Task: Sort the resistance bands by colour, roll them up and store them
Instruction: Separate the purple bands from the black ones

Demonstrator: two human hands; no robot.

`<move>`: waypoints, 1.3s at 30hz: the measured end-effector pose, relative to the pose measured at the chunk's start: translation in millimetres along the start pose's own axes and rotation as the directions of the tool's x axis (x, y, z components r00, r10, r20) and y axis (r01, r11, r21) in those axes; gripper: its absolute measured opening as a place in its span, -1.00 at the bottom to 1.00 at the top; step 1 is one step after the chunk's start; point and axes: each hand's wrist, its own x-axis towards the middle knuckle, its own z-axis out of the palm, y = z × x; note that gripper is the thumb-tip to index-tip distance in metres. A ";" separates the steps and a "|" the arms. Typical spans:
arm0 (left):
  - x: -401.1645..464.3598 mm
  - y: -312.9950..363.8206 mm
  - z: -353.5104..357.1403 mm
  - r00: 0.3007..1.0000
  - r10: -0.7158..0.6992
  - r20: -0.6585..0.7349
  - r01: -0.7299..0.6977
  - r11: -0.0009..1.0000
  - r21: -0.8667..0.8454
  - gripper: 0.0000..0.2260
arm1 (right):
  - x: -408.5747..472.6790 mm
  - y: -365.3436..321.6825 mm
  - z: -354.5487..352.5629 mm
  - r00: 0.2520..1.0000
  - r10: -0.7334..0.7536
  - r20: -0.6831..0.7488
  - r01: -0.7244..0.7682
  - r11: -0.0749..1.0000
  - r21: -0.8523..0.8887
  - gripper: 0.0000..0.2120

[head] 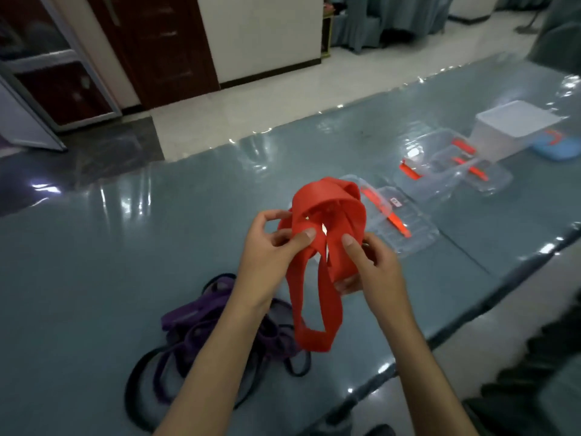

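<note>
A wide red resistance band [327,215] is held up above the table, looped over itself at the top with its lower loops hanging down. My left hand [270,256] pinches one strand with thumb and fingers. My right hand [367,265] grips the strands on the other side. Below my forearms a tangled heap of purple bands [195,322] and thin black bands [138,382] lies on the grey-blue table [125,262].
Clear plastic boxes with orange latches lie behind the band: one [405,228] just beyond my right hand, others [449,165] farther right. A white lidded box [512,127] and a blue object [556,149] stand at the far right. The table edge runs diagonally at the right.
</note>
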 end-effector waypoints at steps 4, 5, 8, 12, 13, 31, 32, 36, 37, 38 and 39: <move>9.0 -16.7 94.6 0.999 -0.023 0.031 0.024 0.998 -0.052 -0.63 | 24.1 2.4 -93.6 0.999 0.020 -0.043 -0.021 1.000 -0.015 -0.67; 9.9 -22.6 118.7 0.999 -0.039 0.038 0.041 0.998 -0.054 -0.63 | 28.6 4.8 -117.0 0.998 0.031 -0.053 -0.032 0.999 -0.023 -0.70; 15.2 -39.8 190.7 0.994 -0.085 0.070 0.089 0.994 -0.062 -0.65 | 42.8 14.5 -186.4 0.995 0.059 -0.084 -0.061 0.998 -0.020 -0.76; 27.4 -60.1 277.9 0.984 -0.135 0.115 0.140 0.989 -0.043 -0.68 | 67.6 24.1 -269.5 0.985 0.096 -0.140 -0.106 0.992 -0.065 -0.66; 32.0 -64.2 297.7 0.982 -0.145 0.124 0.151 0.988 -0.041 -0.68 | 76.3 26.2 -288.1 0.982 0.099 -0.161 -0.111 0.991 -0.070 -0.61; 226.2 -120.9 617.7 0.948 -0.219 0.229 0.209 0.976 0.067 -0.67 | 315.0 58.6 -564.3 0.968 0.101 -0.229 -0.122 0.989 -0.082 -0.60; 238.8 -119.8 636.1 0.947 -0.224 0.232 0.214 0.974 0.067 -0.68 | 331.7 57.5 -578.8 0.967 0.100 -0.234 -0.122 0.989 -0.081 -0.56; 286.4 -115.1 704.7 0.949 -0.220 0.226 0.222 0.975 0.016 -0.69 | 395.0 52.3 -629.7 0.959 0.085 -0.270 -0.107 0.992 -0.068 -0.57; 297.5 -114.8 720.3 0.952 -0.216 0.218 0.221 0.975 0.003 -0.71 | 410.1 50.7 -640.0 0.958 0.073 -0.279 -0.099 0.992 -0.080 -0.57; 308.7 -115.2 736.2 0.955 -0.211 0.209 0.218 0.976 -0.011 -0.71 | 425.3 49.2 -650.8 0.956 0.061 -0.286 -0.088 0.992 -0.086 -0.56; 320.0 -116.0 751.7 0.958 -0.206 0.201 0.215 0.976 -0.022 -0.72 | 440.7 47.7 -661.7 0.954 0.052 -0.294 -0.081 0.993 -0.085 -0.55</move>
